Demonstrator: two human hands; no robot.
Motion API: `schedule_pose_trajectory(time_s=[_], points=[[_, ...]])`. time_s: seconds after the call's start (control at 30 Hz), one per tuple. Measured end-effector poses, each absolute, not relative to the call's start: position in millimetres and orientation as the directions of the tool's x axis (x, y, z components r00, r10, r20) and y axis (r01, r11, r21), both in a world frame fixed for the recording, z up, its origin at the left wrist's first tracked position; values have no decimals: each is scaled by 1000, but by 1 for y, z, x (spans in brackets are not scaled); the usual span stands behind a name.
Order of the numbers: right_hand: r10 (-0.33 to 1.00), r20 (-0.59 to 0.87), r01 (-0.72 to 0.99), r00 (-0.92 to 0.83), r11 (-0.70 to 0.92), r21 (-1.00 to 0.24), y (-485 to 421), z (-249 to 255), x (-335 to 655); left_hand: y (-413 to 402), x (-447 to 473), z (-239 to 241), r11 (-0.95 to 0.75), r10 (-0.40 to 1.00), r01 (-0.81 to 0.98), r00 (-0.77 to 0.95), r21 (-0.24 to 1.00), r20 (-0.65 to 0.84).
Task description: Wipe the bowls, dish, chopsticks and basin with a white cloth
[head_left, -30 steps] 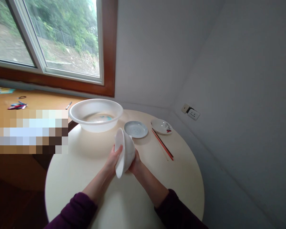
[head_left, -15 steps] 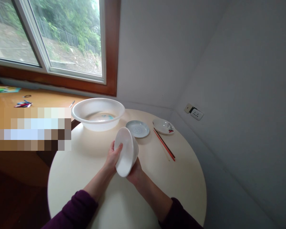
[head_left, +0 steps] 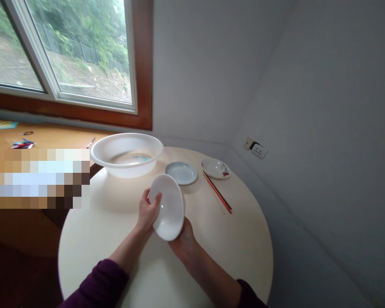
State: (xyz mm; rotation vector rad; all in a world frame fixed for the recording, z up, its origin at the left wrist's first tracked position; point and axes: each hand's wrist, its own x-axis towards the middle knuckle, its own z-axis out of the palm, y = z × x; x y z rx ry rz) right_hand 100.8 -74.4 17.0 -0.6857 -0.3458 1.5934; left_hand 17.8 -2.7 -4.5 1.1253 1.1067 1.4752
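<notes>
A white bowl (head_left: 170,214) is held tilted above the table, its inside facing me. My left hand (head_left: 149,208) grips the bowl's left rim, thumb on the inner surface and fingers behind. Against the lower right of the bowl, from behind, lies my right hand (head_left: 184,241); its fingers are mostly hidden by the bowl. Beyond the bowl sits a pale blue-grey plate (head_left: 181,173). To its right is a white dish (head_left: 215,168) with a dark and red pattern. Brown and red chopsticks (head_left: 218,194) lie in front of that dish.
A large translucent basin (head_left: 128,169) stands at the back left of the round cream table (head_left: 99,231). A wooden desk (head_left: 57,137) with pens (head_left: 23,144) adjoins on the left, partly blurred out. Walls with a socket (head_left: 259,150) close off the back and right.
The bowl has turned so that more of its inside faces me, with both hands still on it. The whole view has shifted slightly; the plates, chopsticks and basin stay in place.
</notes>
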Motion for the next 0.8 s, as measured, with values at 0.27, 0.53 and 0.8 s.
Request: schedule_pose_trajectory(time_s=[0.27,0.53,0.8], points=[[940,-302,-727,157,-97,-680,-84,14,103,2,15,-6,-158,955,-139,-275,978,115],[950,138,-193,280,196,-961,-88,32,107,6,14,-15,-65,973,-163,-230,984,26],[917,279,-4,285,293,-956,-83,47,106,-5,22,-8,39,999,-366,-8,930,-45]])
